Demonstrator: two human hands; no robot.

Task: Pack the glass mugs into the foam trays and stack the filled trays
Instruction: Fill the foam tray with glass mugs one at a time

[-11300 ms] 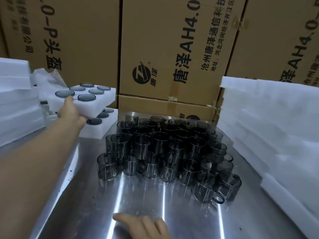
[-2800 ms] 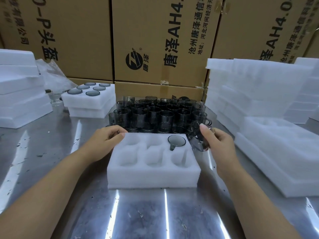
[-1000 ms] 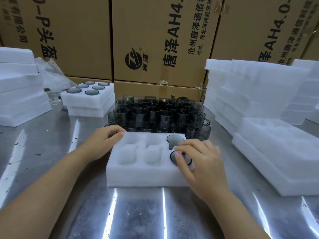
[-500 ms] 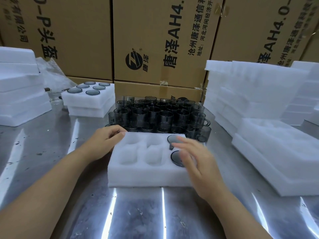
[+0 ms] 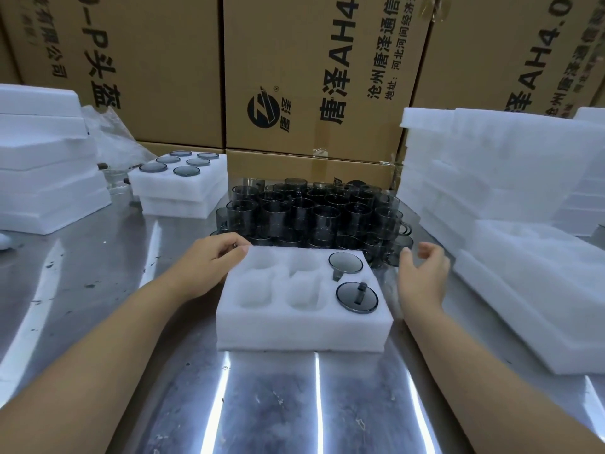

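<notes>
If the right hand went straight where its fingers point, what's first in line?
Probably the loose glass mugs behind the foam tray; the open right hand points at their near right edge. Depth unclear.

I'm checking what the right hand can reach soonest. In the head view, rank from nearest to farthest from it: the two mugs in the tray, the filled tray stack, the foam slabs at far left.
From the right hand:
1. Front mug and back mug, in the right pockets of the tray: too close to call.
2. Filled tray stack, back left.
3. Foam slabs, far left.
</notes>
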